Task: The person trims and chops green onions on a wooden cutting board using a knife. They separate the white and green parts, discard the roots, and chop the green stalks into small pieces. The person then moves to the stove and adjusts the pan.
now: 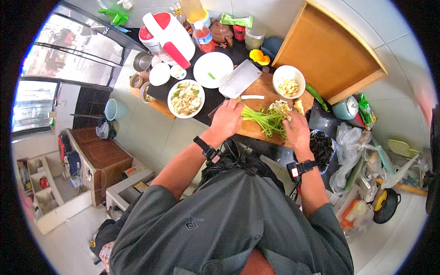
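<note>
On a wooden cutting board (256, 130) lies a bunch of green leafy stalks (263, 120). My left hand (227, 117) is at the left end of the stalks, and my right hand (297, 130) touches their right end beside chopped pale pieces (280, 107). Whether either hand grips them is unclear. A cleaver (240, 79) rests at the board's upper left edge, above a white strip (252, 97). A white bowl of peeled garlic cloves (288, 82) stands at the upper right of the board. Left of the board is a bowl of sliced food (186, 99).
A white plate (213, 70) with one green piece lies beyond the cleaver. Bottles, a teapot (221, 32) and a red-and-white container (166, 37) line the back. A wooden tray (330, 51) leans at right. Near my right wrist sits a basin of dark food (322, 147).
</note>
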The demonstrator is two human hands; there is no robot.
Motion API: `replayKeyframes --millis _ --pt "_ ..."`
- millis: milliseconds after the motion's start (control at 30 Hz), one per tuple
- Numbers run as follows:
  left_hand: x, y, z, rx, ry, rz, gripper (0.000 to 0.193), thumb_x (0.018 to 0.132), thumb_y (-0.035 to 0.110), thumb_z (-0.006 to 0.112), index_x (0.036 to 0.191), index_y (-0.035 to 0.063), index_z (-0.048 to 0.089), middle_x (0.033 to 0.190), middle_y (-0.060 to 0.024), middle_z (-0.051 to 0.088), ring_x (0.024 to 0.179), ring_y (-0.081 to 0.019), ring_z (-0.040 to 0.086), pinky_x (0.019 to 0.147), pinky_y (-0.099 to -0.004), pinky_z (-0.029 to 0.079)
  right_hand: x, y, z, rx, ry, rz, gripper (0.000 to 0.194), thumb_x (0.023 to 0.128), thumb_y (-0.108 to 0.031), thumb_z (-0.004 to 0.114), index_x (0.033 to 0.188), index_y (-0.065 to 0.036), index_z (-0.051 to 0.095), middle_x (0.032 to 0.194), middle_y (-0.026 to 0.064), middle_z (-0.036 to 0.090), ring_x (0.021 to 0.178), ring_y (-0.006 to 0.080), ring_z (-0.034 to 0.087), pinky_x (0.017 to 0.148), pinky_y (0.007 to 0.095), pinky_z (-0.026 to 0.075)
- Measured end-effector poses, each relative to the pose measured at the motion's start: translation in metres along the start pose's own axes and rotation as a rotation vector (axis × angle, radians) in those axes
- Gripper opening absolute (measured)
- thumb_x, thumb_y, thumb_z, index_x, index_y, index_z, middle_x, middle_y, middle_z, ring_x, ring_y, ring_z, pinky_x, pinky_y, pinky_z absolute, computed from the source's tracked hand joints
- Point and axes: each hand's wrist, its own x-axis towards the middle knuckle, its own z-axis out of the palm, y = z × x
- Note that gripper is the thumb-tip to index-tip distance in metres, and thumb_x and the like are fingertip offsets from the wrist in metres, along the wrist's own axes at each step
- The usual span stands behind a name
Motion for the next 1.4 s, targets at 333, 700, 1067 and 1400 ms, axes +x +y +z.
replayKeyframes --millis 333,700,1067,1400 --pt "0.030 0.011 0.045 0.275 0.004 0.270 0.038 0.096 0.013 0.073 0.131 -0.0009 0.072 0.137 -0.0175 0.068 0.138 -0.0391 0.064 0.125 -0.0546 0.050 0.023 -0.041 0.088 -0.305 -0.265 -0.288 0.050 0.101 -0.015 0.074 0.149 -0.003 0.069 0.150 0.0156 0.071 0.148 0.0360 0.062 0.134 0.0545 0.043" --pt "0.023 0.018 0.042 0.301 -0.011 0.115 0.022 0.096 0.012 0.073 0.117 0.0046 0.074 0.121 -0.0149 0.073 0.121 -0.0375 0.071 0.101 -0.0519 0.055 0.022 -0.040 0.113 -0.372 -0.373 -0.203 0.047 0.097 -0.018 0.080 0.142 -0.007 0.071 0.140 0.0139 0.066 0.138 0.0365 0.063 0.116 0.0541 0.050" --pt "0.027 -0.005 0.055 0.027 -0.142 -0.026 0.032 0.091 0.014 0.079 0.119 0.0016 0.069 0.112 -0.0241 0.076 0.111 -0.0475 0.077 0.098 -0.0592 0.063 0.015 -0.053 0.106 -0.233 -0.406 -0.174 0.065 0.084 -0.032 0.099 0.138 -0.009 0.070 0.133 0.0145 0.065 0.133 0.0377 0.065 0.113 0.0552 0.049" --pt "0.021 -0.017 0.038 -0.295 -0.140 0.034 0.042 0.096 0.014 0.079 0.133 -0.0005 0.066 0.128 -0.0307 0.073 0.124 -0.0547 0.071 0.109 -0.0615 0.060 0.030 -0.031 0.129 -0.260 -0.449 -0.255 0.035 0.094 -0.017 0.083 0.128 -0.010 0.078 0.120 0.0086 0.077 0.124 0.0337 0.074 0.107 0.0540 0.052"
